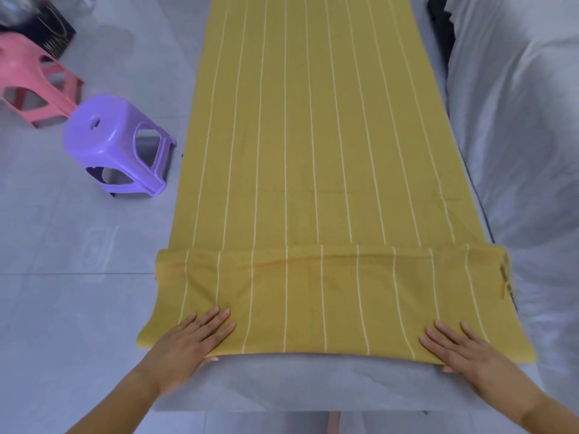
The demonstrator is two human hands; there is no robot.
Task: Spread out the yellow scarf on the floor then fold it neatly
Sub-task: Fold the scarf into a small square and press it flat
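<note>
The yellow scarf (pixel 313 136) with thin white stripes lies stretched out along the grey floor, running away from me. Its near end is folded over into a thicker band (pixel 329 296) across the full width. My left hand (pixel 188 343) is on the band's near left corner, fingers flat on top and thumb tucked under the edge. My right hand (pixel 463 352) holds the near right corner the same way. The near edge is lifted slightly off the floor.
A purple plastic stool (pixel 116 145) stands just left of the scarf, with a pink stool (pixel 31 83) tipped behind it and a dark object (pixel 53 29) in the far left corner. White draped fabric (pixel 517 120) borders the scarf's right side.
</note>
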